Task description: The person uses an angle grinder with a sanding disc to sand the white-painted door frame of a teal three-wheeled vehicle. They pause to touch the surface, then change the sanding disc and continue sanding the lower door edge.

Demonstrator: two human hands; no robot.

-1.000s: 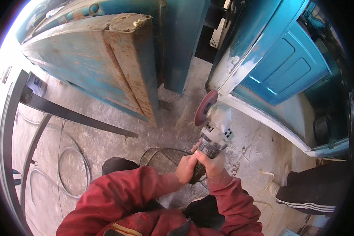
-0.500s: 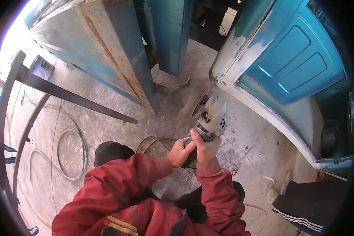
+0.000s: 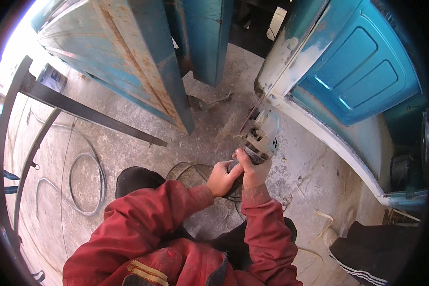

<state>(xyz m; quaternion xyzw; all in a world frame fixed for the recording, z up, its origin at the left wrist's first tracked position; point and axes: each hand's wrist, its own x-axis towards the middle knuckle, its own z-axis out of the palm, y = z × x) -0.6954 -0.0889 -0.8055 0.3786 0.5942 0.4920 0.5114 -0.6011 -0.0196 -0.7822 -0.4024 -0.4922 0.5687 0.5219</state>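
Both my hands are wrapped around an angle grinder [image 3: 261, 138] with a pale, dusty head and dark body. My left hand [image 3: 221, 179] grips the rear of the body. Just ahead of it, my right hand [image 3: 254, 170] closes around the grinder nearer its head. The thin reddish disc [image 3: 250, 115] is seen nearly edge-on. Its far edge lies at the lower corner of a teal vehicle body [image 3: 291, 64] with bare, whitish patches; whether they touch I cannot tell. A dark cord [image 3: 190, 166] loops on the floor by my left hand.
A rusty blue metal panel [image 3: 143, 62] rises ahead on the left. Nearby stands a dark metal frame [image 3: 88, 107], with a grey hose [image 3: 102, 190] coiled below it. A bucket [image 3: 52, 78] sits far left. Another person's dark trouser leg [image 3: 367, 250] is at lower right.
The grinder and both hands have shifted slightly right. Its disc has turned more edge-on and come closer to the vehicle body's corner.
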